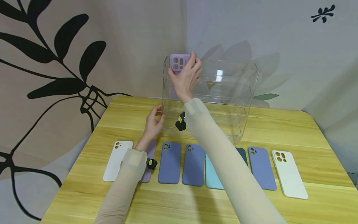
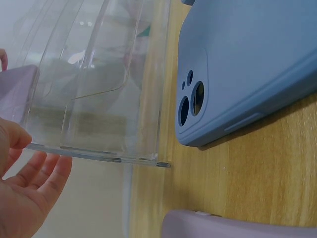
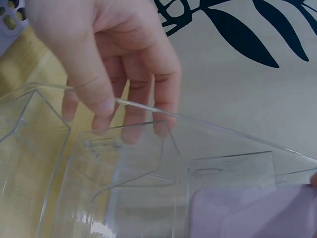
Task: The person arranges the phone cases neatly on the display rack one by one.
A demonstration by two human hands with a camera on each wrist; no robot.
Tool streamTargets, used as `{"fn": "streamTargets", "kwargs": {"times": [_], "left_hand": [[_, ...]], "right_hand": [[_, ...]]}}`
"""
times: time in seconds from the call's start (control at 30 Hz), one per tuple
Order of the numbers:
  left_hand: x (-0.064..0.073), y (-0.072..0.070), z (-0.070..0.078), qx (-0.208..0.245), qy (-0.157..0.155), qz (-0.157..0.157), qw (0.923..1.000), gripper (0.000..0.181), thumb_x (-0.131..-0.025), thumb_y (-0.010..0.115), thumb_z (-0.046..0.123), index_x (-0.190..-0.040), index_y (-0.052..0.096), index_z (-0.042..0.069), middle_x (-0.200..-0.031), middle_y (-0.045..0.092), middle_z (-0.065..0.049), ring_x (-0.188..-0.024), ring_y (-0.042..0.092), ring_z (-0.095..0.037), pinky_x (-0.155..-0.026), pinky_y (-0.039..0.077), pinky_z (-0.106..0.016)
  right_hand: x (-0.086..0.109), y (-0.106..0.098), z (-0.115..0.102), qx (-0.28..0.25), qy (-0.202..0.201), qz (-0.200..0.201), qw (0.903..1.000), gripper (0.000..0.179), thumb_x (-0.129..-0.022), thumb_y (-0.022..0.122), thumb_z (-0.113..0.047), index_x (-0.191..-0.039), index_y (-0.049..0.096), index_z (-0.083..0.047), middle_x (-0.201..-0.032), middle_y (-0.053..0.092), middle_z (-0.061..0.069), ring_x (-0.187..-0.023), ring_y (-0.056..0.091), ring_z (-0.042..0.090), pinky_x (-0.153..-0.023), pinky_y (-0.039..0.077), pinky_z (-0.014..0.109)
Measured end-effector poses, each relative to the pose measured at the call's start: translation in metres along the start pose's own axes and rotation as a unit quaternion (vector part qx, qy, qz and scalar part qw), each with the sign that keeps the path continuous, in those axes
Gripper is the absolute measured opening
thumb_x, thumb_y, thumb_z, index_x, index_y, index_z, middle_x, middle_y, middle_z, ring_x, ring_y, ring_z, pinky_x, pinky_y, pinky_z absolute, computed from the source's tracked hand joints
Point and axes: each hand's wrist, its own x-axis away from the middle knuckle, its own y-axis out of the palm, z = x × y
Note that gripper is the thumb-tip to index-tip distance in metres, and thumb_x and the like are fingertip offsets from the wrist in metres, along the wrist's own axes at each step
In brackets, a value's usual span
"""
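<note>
My right hand (image 1: 185, 79) grips a lilac phone case (image 1: 176, 59) by its sides, at the upper left of a clear tiered acrylic display rack (image 1: 223, 93). The case stands upright, camera cutouts at the top, its lower part seen behind the clear plastic. Lower down, my left hand (image 1: 153, 124) pinches the edge of the rack's left side panel. In the right wrist view the left thumb lies on the inner side of that panel and the fingers on the outer side. There, the held case (image 3: 257, 213) shows behind a clear tier wall.
A row of phone cases lies in front of the rack: white (image 1: 116, 165), lilac (image 1: 151, 152), two blue (image 1: 169, 163), turquoise (image 1: 213, 177), dark green (image 1: 242, 154), another blue (image 1: 262, 168) and off-white (image 1: 290, 174). My right forearm crosses over the row. A wall stands behind the wooden table (image 1: 165, 205).
</note>
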Motion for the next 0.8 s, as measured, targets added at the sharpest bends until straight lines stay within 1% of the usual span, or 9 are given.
{"fn": "streamTargets", "kwargs": {"times": [0.1, 0.13, 0.23, 0.4, 0.47, 0.57, 0.7, 0.8], "left_hand": [[-0.001, 0.002, -0.016, 0.001, -0.004, 0.003, 1.0, 0.039, -0.085, 0.05, -0.016, -0.124, 0.046, -0.013, -0.115, 0.052, -0.033, -0.097, 0.055, -0.046, -0.069, 0.052, -0.048], [-0.001, 0.002, -0.018, 0.0, -0.006, 0.003, 1.0, 0.039, -0.086, 0.05, -0.015, -0.124, 0.046, -0.012, -0.115, 0.052, -0.033, -0.097, 0.056, -0.045, -0.07, 0.053, -0.046], [-0.001, 0.002, -0.021, -0.001, -0.009, 0.0, 1.0, 0.039, -0.086, 0.051, -0.014, -0.124, 0.047, -0.011, -0.116, 0.052, -0.031, -0.098, 0.056, -0.044, -0.071, 0.053, -0.044], [-0.001, 0.002, -0.021, -0.001, 0.0, 0.002, 1.0, 0.039, -0.086, 0.051, -0.014, -0.124, 0.046, -0.012, -0.115, 0.052, -0.032, -0.098, 0.056, -0.045, -0.07, 0.053, -0.047], [0.0, 0.002, -0.019, 0.003, 0.003, 0.003, 1.0, 0.039, -0.086, 0.051, -0.016, -0.124, 0.046, -0.013, -0.115, 0.052, -0.034, -0.098, 0.055, -0.047, -0.07, 0.052, -0.052], [0.001, 0.001, -0.001, 0.002, 0.001, 0.0, 1.0, 0.037, -0.085, 0.049, -0.018, -0.122, 0.045, -0.017, -0.114, 0.051, -0.035, -0.097, 0.054, -0.05, -0.071, 0.051, -0.054], [0.003, -0.002, 0.02, 0.004, -0.006, -0.007, 1.0, 0.036, -0.084, 0.048, -0.019, -0.12, 0.044, -0.019, -0.113, 0.051, -0.035, -0.098, 0.053, -0.051, -0.073, 0.05, -0.055], [0.003, -0.003, 0.021, 0.011, -0.005, -0.005, 0.9999, 0.037, -0.084, 0.048, -0.019, -0.121, 0.043, -0.02, -0.113, 0.05, -0.037, -0.098, 0.052, -0.052, -0.074, 0.05, -0.057]], "right_hand": [[0.002, -0.001, 0.002, -0.006, -0.011, -0.005, 0.9999, 0.098, -0.073, 0.077, -0.041, -0.147, 0.02, -0.011, -0.138, 0.029, 0.009, -0.122, 0.032, 0.022, -0.089, 0.036, 0.036], [0.003, -0.001, 0.003, -0.012, -0.016, -0.006, 0.9998, 0.099, -0.073, 0.077, -0.041, -0.148, 0.019, -0.011, -0.14, 0.028, 0.009, -0.124, 0.031, 0.022, -0.091, 0.035, 0.036], [0.005, -0.004, 0.007, -0.038, -0.039, -0.001, 0.9985, 0.1, -0.073, 0.077, -0.039, -0.149, 0.018, -0.01, -0.143, 0.026, 0.009, -0.127, 0.029, 0.022, -0.096, 0.031, 0.036], [0.009, -0.013, 0.015, -0.091, -0.092, 0.016, 0.9915, 0.096, -0.072, 0.079, -0.032, -0.146, 0.024, -0.007, -0.143, 0.028, 0.01, -0.128, 0.028, 0.021, -0.104, 0.024, 0.032], [0.011, -0.017, 0.019, -0.104, -0.112, 0.019, 0.988, 0.092, -0.073, 0.079, -0.03, -0.145, 0.026, -0.005, -0.141, 0.029, 0.011, -0.129, 0.027, 0.021, -0.106, 0.021, 0.03], [0.014, -0.024, 0.024, -0.119, -0.132, 0.016, 0.984, 0.088, -0.075, 0.078, -0.026, -0.144, 0.028, -0.003, -0.14, 0.03, 0.011, -0.129, 0.027, 0.021, -0.107, 0.019, 0.029], [0.02, -0.032, 0.03, -0.136, -0.142, 0.008, 0.9804, 0.086, -0.075, 0.077, -0.021, -0.143, 0.029, -0.002, -0.139, 0.03, 0.013, -0.129, 0.027, 0.021, -0.108, 0.018, 0.029], [0.023, -0.037, 0.034, -0.14, -0.154, 0.005, 0.9782, 0.085, -0.074, 0.078, -0.019, -0.142, 0.03, 0.0, -0.138, 0.032, 0.015, -0.128, 0.029, 0.023, -0.108, 0.019, 0.029]]}}
